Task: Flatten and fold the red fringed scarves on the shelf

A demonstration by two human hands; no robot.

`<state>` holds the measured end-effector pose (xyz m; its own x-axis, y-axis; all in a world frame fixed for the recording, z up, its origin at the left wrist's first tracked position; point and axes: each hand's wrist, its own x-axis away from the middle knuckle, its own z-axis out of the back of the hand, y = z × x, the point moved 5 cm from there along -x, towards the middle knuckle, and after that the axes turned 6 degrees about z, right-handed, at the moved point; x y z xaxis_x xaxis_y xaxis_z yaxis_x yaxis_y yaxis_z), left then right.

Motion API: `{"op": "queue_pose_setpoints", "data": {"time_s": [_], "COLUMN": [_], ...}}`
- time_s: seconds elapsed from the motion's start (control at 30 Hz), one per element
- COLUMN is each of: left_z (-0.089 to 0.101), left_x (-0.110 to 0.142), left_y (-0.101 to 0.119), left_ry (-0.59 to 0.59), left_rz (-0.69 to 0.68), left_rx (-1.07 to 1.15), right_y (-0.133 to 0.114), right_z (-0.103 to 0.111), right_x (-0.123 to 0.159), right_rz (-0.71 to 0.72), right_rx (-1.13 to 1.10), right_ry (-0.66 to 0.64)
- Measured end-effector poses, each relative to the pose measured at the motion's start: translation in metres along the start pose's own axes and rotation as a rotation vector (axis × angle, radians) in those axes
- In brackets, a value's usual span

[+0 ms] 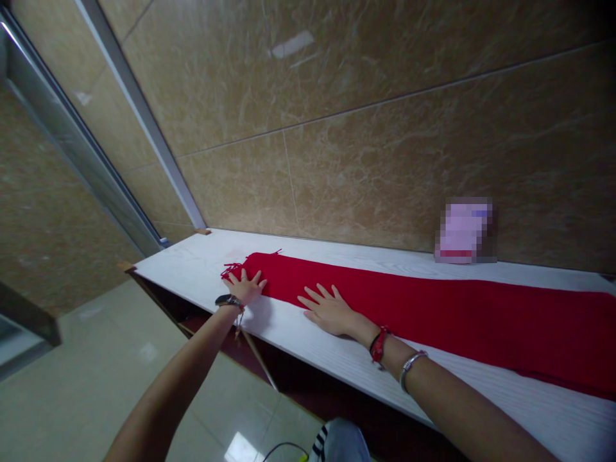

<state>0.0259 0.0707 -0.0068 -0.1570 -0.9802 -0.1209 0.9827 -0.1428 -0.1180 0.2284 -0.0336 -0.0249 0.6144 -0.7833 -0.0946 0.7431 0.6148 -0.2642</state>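
A long red scarf (433, 301) lies stretched along the white tabletop (178, 256), its fringed end toward the left and its other end running out of view at the right. Fingers spread, my left hand (245, 287) rests flat at the scarf's left end, close to the fringe. Further right, my right hand (332, 311) also lies flat with its fingers apart, over the scarf's near edge. Neither hand grips the cloth. Along its near edge at the right, the scarf shows a second layer beneath.
Against the tiled wall (360, 160) behind the tabletop leans a blurred pink item (462, 231). Dark open shelves (332, 385) sit under the front edge. My knee (339, 441) shows below, above the shiny floor (72, 398). A metal-framed opening stands at the left.
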Motion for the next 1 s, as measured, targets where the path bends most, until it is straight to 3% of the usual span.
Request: {"op": "queue_pose_setpoints", "data": {"time_s": [0.07, 0.2, 0.3, 0.53, 0.63, 0.7, 0.87, 1.0], "left_z": [0.000, -0.017, -0.021, -0.002, -0.010, -0.016, -0.022, -0.022], "left_x": [-0.003, -0.005, -0.009, -0.019, -0.020, -0.023, -0.033, -0.035], "left_y": [0.010, 0.049, 0.055, 0.079, 0.088, 0.087, 0.084, 0.085], "left_ry": [0.049, -0.084, -0.145, -0.035, -0.063, -0.055, -0.073, -0.073], "left_rz": [0.010, -0.380, -0.481, -0.246, -0.204, -0.189, -0.190, -0.206], "left_rx": [-0.013, -0.007, -0.079, 0.055, 0.028, 0.018, 0.018, -0.007], "right_y": [0.000, -0.001, -0.001, -0.002, 0.014, 0.031, 0.076, 0.106], "right_z": [0.000, 0.002, 0.002, 0.010, 0.029, 0.038, 0.028, 0.032], "right_x": [0.000, 0.000, 0.002, 0.000, 0.006, 0.016, 0.047, 0.094], "right_rz": [-0.001, 0.001, 0.009, -0.011, -0.211, -0.341, -0.413, -0.465], "right_rx": [-0.007, 0.005, 0.005, -0.012, 0.030, 0.069, 0.026, 0.067], "right_ry": [0.001, -0.011, -0.009, 0.118, 0.349, 0.416, 0.123, 0.065]}}
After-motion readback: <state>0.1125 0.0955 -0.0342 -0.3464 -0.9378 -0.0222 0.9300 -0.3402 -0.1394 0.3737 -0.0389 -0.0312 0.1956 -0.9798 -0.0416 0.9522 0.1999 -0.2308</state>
